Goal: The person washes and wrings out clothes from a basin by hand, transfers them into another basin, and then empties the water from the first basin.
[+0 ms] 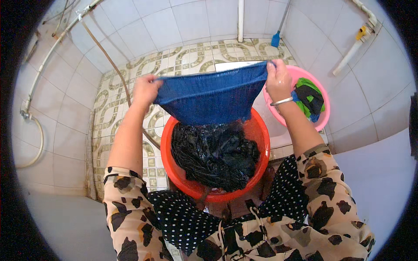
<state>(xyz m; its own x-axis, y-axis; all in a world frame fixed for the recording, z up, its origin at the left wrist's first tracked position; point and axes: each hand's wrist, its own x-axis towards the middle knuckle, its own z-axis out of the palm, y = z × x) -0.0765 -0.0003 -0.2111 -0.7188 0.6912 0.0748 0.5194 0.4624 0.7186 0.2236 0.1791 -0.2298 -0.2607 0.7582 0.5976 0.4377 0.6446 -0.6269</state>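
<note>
A wet blue garment (pixel 209 98), perhaps knitted, is stretched wide between my two hands. My left hand (pixel 146 92) pinches its upper left corner, and my right hand (pixel 278 80), with a pale bangle at the wrist, grips the upper right corner. The cloth hangs over the far side of a red basin (pixel 166 150). Its lower edge comes down to the basin's far side. Inside that basin lies a soaked heap of dark clothing (pixel 213 156), shiny with water.
Beyond my right forearm stands a pink basin (pixel 323 124) with green and black clothes (pixel 310 98). A brown hose (pixel 106 54) runs down the left side to the patterned tile floor (pixel 152 61). A blue brush (pixel 275 39) leans at the far wall; a yellow-handled tap (pixel 361 32) is at right.
</note>
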